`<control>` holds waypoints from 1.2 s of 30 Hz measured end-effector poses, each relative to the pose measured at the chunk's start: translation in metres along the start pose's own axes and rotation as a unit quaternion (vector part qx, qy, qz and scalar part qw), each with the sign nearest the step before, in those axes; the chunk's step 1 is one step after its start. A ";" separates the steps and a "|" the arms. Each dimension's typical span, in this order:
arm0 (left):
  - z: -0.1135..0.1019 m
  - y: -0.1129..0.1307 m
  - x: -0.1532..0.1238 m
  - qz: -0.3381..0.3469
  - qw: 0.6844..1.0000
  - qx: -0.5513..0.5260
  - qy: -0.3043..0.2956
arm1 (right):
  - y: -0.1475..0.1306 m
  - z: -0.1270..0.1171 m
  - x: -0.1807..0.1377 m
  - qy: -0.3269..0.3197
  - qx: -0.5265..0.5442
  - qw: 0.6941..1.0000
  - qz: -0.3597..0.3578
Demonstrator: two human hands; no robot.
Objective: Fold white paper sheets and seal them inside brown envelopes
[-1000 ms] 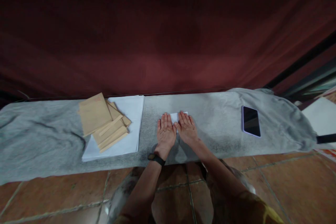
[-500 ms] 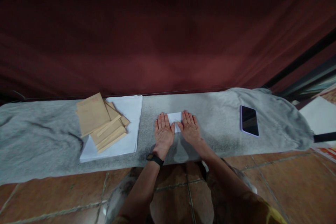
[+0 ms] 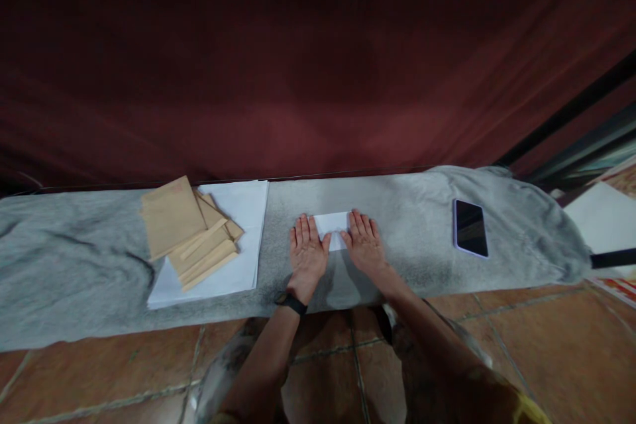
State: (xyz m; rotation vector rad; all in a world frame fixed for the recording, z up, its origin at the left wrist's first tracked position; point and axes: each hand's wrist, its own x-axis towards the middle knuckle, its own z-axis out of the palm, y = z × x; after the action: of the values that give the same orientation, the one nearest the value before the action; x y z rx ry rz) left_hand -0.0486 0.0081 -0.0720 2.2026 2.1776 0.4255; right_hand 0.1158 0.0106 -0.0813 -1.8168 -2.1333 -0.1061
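Observation:
A folded white sheet of paper (image 3: pixel 332 223) lies flat on the grey cloth, its two ends covered by my palms. My left hand (image 3: pixel 307 248) presses down on the left end, fingers stretched out and pointing away from me. On the right end rests my right hand (image 3: pixel 365 244), likewise flat with its fingers extended. Both thumbs point inward over the paper, with a gap between them. A dark watch (image 3: pixel 291 303) is on my left wrist.
Several brown envelopes (image 3: pixel 173 215) lie on a stack of white paper (image 3: pixel 248 225) at the left. A phone with a purple edge (image 3: pixel 470 228) rests on the grey cloth (image 3: pixel 412 212) to the right. Behind hangs a dark red curtain (image 3: pixel 318 126).
My hands have slid slightly apart, so the thumbs are farther from each other and more of the paper's middle shows.

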 end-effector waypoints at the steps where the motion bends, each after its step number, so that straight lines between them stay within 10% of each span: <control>1: 0.001 -0.001 0.000 0.001 1.000 0.000 0.005 | 0.001 -0.001 0.000 -0.004 -0.002 1.000 0.000; 28: -0.008 -0.012 -0.007 0.027 0.999 0.035 0.011 | 0.029 -0.016 -0.006 -0.019 0.011 1.000 0.011; 36: -0.011 -0.011 -0.006 0.025 0.999 0.038 -0.001 | -0.005 -0.024 0.001 -0.024 0.109 0.993 -0.042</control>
State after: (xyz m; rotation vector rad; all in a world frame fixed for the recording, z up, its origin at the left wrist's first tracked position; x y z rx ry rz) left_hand -0.0612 0.0008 -0.0644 2.2983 2.1774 0.3480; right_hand 0.1155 0.0042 -0.0575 -1.6213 -2.1601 0.1468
